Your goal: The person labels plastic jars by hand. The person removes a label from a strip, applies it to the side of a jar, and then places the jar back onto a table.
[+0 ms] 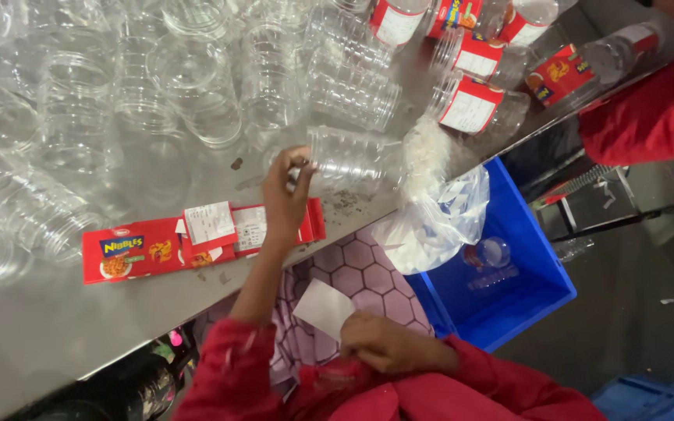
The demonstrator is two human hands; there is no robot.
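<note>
Clear plastic jar lying on its side on the steel surface, gripped at its mouth by our left hand.

Nearest us, our right hand rests in the lap, fingers pinched on a white backing sheet. Above it our left fingers clasp the jar's rim, just beyond a strip of red labels flat on the surface. A clear plastic bag hangs over the edge into a blue crate. Farther off stand empty jars; labelled jars lie near another person's red sleeve.
</note>
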